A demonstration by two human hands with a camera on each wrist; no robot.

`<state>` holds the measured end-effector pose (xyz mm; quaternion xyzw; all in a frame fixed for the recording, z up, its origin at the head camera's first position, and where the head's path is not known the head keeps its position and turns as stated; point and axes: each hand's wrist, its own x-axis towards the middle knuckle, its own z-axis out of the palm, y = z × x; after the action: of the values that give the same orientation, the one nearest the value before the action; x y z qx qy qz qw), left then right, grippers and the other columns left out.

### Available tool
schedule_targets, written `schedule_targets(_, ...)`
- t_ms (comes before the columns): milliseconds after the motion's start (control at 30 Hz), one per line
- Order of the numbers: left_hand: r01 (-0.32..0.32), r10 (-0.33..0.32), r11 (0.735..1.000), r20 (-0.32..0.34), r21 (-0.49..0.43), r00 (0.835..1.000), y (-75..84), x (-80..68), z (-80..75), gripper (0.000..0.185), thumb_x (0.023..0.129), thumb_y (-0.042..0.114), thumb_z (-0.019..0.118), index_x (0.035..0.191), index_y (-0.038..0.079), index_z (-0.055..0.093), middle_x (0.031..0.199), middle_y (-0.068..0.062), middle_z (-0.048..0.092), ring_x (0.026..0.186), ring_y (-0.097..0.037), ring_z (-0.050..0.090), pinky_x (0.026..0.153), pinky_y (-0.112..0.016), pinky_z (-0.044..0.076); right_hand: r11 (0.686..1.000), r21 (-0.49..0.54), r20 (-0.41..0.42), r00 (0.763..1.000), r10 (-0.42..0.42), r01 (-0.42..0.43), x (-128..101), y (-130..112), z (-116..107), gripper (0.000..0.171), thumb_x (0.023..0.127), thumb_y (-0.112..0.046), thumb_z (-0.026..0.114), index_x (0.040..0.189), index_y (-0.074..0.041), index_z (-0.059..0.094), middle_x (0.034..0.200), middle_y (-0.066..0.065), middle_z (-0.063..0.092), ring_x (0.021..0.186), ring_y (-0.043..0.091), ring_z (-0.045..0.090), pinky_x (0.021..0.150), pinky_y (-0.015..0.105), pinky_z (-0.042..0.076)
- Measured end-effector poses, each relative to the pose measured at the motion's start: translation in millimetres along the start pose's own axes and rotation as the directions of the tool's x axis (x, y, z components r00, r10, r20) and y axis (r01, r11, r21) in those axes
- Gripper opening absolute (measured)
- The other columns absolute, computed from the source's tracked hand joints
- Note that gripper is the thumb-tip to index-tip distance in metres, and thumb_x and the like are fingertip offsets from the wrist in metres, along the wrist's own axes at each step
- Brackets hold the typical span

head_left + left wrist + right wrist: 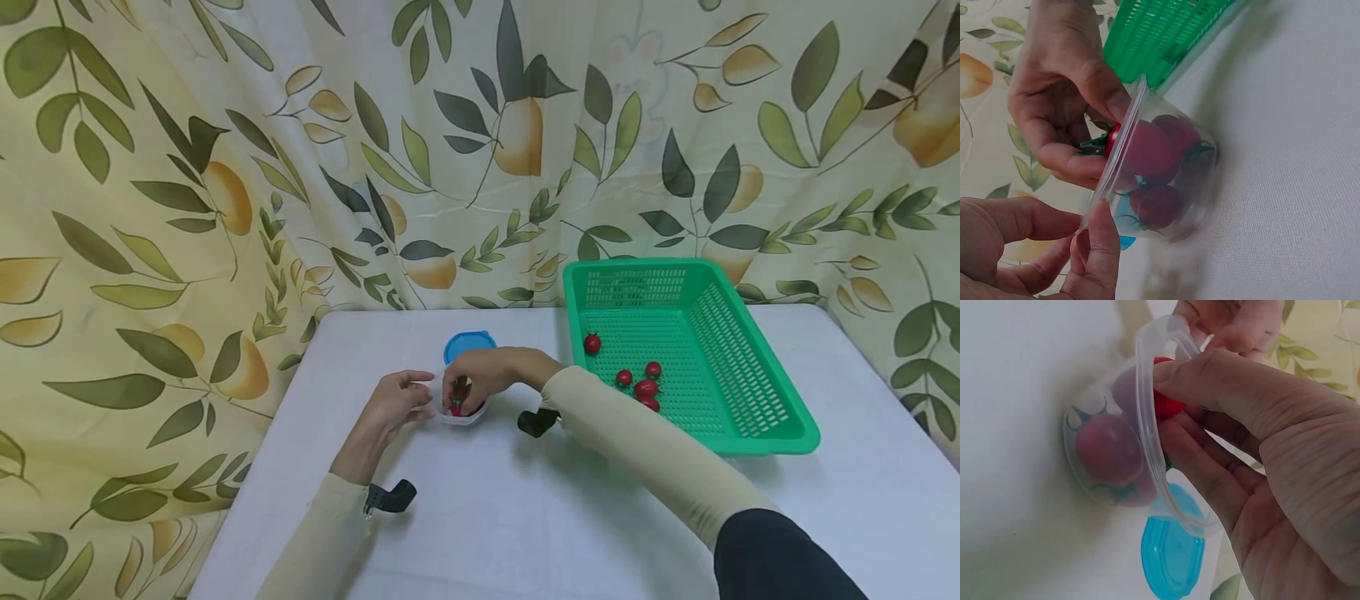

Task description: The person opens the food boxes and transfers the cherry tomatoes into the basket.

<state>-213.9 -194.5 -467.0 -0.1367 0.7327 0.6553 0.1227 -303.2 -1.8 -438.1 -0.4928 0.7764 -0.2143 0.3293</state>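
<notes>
A small clear plastic container [461,420] stands on the white table with several red cherry tomatoes [1159,206] inside, their green stems showing through the wall. At its left side, my left hand [397,404] pinches the rim between thumb and finger. From the other side my right hand [483,375] reaches into the mouth and holds one cherry tomato [1169,406] between thumb and fingers, right at the rim. Part of that tomato is hidden by the fingers. A blue lid [468,342] lies just behind the container.
On the right stands a green plastic basket [738,367] with slotted walls, holding several more red tomatoes [645,388]. My right forearm passes in front of its near left corner. A leaf-patterned curtain [480,167] hangs behind the white-covered table [495,517].
</notes>
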Motion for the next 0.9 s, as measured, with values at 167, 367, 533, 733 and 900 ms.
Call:
schedule_targets(167, 0.003, -0.003, 1.000, -0.005, 0.010, 1.000, 1.2, 0.0, 0.0, 0.041, 0.094, -0.005, 0.059, 0.134, -0.002, 0.060, 0.100, -0.013, 0.057, 0.085, -0.022, 0.060, 0.074, -0.031, 0.064, 1.000, 0.001, -0.009, 1.000, -0.013, 0.013, -3, 1, -2, 0.021, 0.090, -0.011, 0.076, 0.111, -0.016, 0.075, 0.104, -0.010, 0.069, 0.099, 0.010, 0.061, 0.091, 0.025, 0.056)
schedule_targets(367, 0.005, -0.005, 1.000, -0.008, 0.019, 1.000, -0.9, 1.9, 0.7, 0.038, 0.095, -0.005, 0.059, 0.133, -0.002, 0.061, 0.102, -0.014, 0.057, 0.087, -0.025, 0.061, 0.074, -0.031, 0.064, 1.000, -0.010, -0.027, 1.000, -0.010, 0.010, -9, 1, -4, 0.024, 0.090, -0.014, 0.077, 0.113, -0.018, 0.075, 0.107, -0.011, 0.068, 0.102, 0.009, 0.061, 0.091, 0.025, 0.056)
schedule_targets(533, -0.002, 0.002, 1.000, -0.011, 0.015, 1.000, -1.5, 2.4, 0.6, 0.038, 0.094, -0.005, 0.058, 0.132, -0.002, 0.061, 0.101, -0.014, 0.057, 0.088, -0.025, 0.061, 0.074, -0.031, 0.064, 1.000, -0.012, -0.043, 0.999, -0.024, 0.024, -16, 0, -8, 0.025, 0.091, -0.016, 0.076, 0.117, -0.018, 0.075, 0.111, -0.012, 0.069, 0.104, 0.007, 0.062, 0.093, 0.024, 0.056)
schedule_targets(733, -0.006, 0.006, 1.000, -0.009, 0.021, 1.000, -1.7, 2.0, -0.1, 0.038, 0.095, -0.005, 0.059, 0.133, -0.002, 0.061, 0.100, -0.013, 0.057, 0.088, -0.025, 0.059, 0.076, -0.033, 0.064, 0.998, 0.044, -0.063, 0.997, -0.043, 0.046, -25, -2, -14, 0.026, 0.092, -0.016, 0.074, 0.118, -0.015, 0.074, 0.113, -0.010, 0.069, 0.106, 0.009, 0.063, 0.094, 0.026, 0.057)
schedule_targets(900, -0.002, 0.002, 1.000, -0.003, 0.019, 1.000, -2.4, 2.6, -0.5, 0.038, 0.095, -0.004, 0.059, 0.134, -0.001, 0.061, 0.100, -0.013, 0.057, 0.090, -0.027, 0.059, 0.077, -0.034, 0.064, 0.998, 0.050, -0.081, 0.996, -0.044, 0.048, -33, -3, -17, 0.028, 0.092, -0.016, 0.073, 0.120, -0.014, 0.074, 0.115, -0.010, 0.069, 0.108, 0.010, 0.063, 0.095, 0.027, 0.057)
